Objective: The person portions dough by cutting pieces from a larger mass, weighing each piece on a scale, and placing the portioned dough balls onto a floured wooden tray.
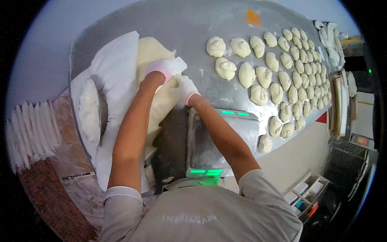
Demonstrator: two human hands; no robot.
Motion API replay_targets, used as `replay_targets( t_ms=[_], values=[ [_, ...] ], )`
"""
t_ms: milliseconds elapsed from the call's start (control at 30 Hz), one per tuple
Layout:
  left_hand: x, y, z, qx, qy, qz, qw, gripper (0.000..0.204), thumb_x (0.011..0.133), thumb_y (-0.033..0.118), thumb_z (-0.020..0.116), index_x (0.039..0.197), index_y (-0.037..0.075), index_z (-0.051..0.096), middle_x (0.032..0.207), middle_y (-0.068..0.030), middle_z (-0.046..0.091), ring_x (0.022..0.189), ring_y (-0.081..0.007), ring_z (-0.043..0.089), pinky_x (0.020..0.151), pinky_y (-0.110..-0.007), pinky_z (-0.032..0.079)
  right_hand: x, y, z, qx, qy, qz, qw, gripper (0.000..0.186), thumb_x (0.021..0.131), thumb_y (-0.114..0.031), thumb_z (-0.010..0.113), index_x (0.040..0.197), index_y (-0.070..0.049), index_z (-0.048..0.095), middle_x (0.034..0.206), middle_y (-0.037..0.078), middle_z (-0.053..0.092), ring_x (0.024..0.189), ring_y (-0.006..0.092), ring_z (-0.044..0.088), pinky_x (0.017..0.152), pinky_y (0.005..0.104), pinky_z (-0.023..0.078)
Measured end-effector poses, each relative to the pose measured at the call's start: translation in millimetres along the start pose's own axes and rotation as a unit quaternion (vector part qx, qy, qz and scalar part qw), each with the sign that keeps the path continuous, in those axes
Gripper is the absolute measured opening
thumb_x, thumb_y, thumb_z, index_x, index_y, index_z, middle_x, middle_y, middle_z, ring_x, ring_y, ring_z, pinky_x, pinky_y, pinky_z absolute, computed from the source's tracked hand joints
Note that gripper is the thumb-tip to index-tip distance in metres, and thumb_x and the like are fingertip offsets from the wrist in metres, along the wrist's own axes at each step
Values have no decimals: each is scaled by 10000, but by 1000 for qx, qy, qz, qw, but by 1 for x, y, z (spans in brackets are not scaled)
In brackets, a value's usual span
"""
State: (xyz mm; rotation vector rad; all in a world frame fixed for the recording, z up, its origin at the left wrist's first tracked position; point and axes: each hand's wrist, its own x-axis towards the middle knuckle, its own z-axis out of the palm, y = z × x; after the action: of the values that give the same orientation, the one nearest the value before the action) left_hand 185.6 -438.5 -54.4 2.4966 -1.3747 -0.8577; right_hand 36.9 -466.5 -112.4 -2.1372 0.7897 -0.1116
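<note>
A large pale slab of dough (155,50) lies on the metal table (189,28), partly under a white cloth (117,60). My left hand (160,68), in a white glove with a pink cuff, is closed on a white dough scraper (178,65) at the slab's right edge. Just below it, my gloved right hand (186,87) has its fingers curled onto the edge of the dough; their tips are partly hidden. Many portioned dough pieces (246,75) sit in loose rows to the right.
A digital scale (221,139) with green lit displays stands below my right forearm. At the left, a bowl of flour (89,111) rests on the cloth. An orange patch (253,17) lies at the far side. Stacked white bags (34,129) and an open drawer box (306,189) flank the table.
</note>
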Motion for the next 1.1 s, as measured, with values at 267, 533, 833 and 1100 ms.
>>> replay_targets(
  t_ms=[267,533,833,1100],
  values=[
    [-1,17,37,-3,-100,80,992,602,845,563,416,1092,51,617,1129,-189,599,1088,-333,535,918,-396,388,-41,-16,-37,-111,-170,-8,979,367,832,-320,520,1060,-46,606,1081,212,598,1021,372,564,848,416,460],
    [-120,-9,6,-354,269,-72,893,362,917,297,464,1100,8,582,927,-195,638,877,-280,611,790,-384,470,-41,18,-53,-108,-67,24,992,511,806,-336,560,1212,-36,480,1160,246,531,1094,378,506,923,398,417],
    [-66,-27,110,-151,108,-148,972,548,889,487,364,1148,43,556,1148,-233,558,1075,-378,525,909,-419,408,-36,8,-28,-15,-51,1,999,678,699,-195,669,1300,-24,407,1198,227,515,1141,355,482,967,388,391],
    [-108,21,52,-233,361,43,902,284,881,258,519,1020,29,612,888,-169,638,848,-336,606,766,-393,470,-80,52,-106,-200,253,-243,915,449,672,20,539,1121,14,557,931,58,623,887,164,583,767,304,472]
  ],
)
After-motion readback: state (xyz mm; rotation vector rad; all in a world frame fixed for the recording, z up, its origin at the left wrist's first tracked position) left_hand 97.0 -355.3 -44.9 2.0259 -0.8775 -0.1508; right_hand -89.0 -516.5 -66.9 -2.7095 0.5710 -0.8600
